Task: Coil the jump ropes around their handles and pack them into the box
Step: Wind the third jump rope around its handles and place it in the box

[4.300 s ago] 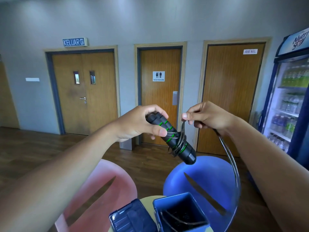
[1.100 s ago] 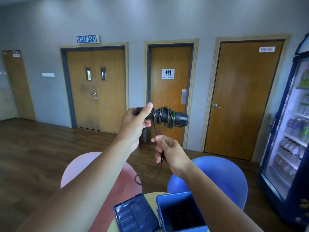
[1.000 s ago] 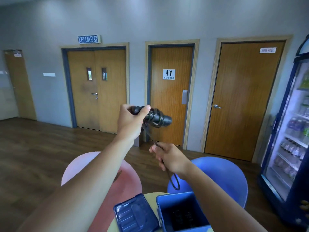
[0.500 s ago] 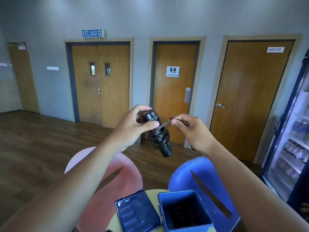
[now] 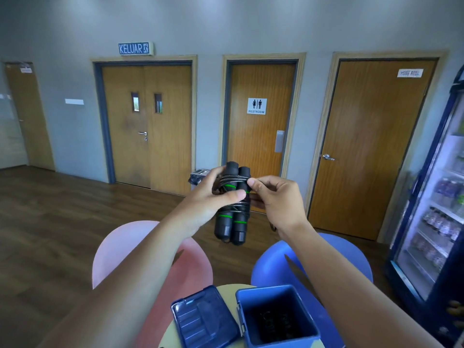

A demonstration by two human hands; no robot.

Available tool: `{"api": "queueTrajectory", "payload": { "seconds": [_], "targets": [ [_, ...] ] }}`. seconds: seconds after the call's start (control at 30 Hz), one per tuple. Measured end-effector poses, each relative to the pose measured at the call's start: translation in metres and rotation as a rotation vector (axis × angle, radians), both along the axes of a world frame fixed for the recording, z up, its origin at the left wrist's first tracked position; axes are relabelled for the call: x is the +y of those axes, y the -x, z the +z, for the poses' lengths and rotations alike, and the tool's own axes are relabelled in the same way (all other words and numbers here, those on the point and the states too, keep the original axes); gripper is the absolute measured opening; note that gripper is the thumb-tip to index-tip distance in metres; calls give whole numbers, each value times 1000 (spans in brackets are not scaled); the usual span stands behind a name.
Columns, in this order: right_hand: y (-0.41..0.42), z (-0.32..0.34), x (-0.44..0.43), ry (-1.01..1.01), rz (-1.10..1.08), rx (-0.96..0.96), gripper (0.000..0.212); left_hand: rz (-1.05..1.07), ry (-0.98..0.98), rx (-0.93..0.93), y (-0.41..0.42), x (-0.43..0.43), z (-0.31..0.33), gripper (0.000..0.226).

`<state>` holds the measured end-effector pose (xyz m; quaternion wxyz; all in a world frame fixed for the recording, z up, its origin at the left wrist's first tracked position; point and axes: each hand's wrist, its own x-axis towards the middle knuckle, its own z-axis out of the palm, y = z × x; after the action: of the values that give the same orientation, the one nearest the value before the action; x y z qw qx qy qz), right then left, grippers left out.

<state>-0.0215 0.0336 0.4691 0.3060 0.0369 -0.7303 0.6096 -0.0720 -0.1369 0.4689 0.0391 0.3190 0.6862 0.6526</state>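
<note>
Two black jump rope handles [image 5: 232, 214] with green rings stand side by side, nearly upright, with dark rope coiled around their upper half. My left hand [image 5: 208, 202] grips them from the left, thumb across the front. My right hand [image 5: 276, 199] pinches the rope at the handles' right side; a short loop of rope [image 5: 272, 226] hangs under that hand. Below, an open blue box [image 5: 276, 320] stands on the small round table [image 5: 226, 290], with dark coiled rope dimly visible inside.
The box's dark blue lid [image 5: 203, 320] lies left of the box. A pink chair [image 5: 155, 259] and a blue chair [image 5: 311, 262] stand behind the table. A drinks fridge [image 5: 437, 209] is at the right, wooden doors along the far wall.
The handles have swung from tilted to nearly upright, side by side. My right hand has come in against them, and the loose rope has shortened to a small loop.
</note>
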Motion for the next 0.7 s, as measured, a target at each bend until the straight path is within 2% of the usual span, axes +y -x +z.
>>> {"api": "queueTrajectory", "payload": {
  "seconds": [0.17,0.27,0.33,0.4,0.47,0.57,0.7],
  "targets": [
    [2,-8,3,-16,-134,-41,18,312,332,344,-3,7,-2,68],
    [4,-8,-1,-51,-215,-60,18,385,447,425,-5,17,-5,69],
    [3,-5,-2,-81,-223,-66,17,342,502,415,-2,23,-9,84],
    [2,-2,-2,-139,-210,-65,14,295,538,383,2,30,-15,111],
    [2,3,-2,-233,-182,-66,10,379,596,417,4,35,-20,123],
    [0,11,-3,-449,-139,-85,7,540,525,522,7,35,-25,104],
    [-7,22,9,-771,-94,-74,10,476,445,559,14,24,-26,95]
  ]
}}
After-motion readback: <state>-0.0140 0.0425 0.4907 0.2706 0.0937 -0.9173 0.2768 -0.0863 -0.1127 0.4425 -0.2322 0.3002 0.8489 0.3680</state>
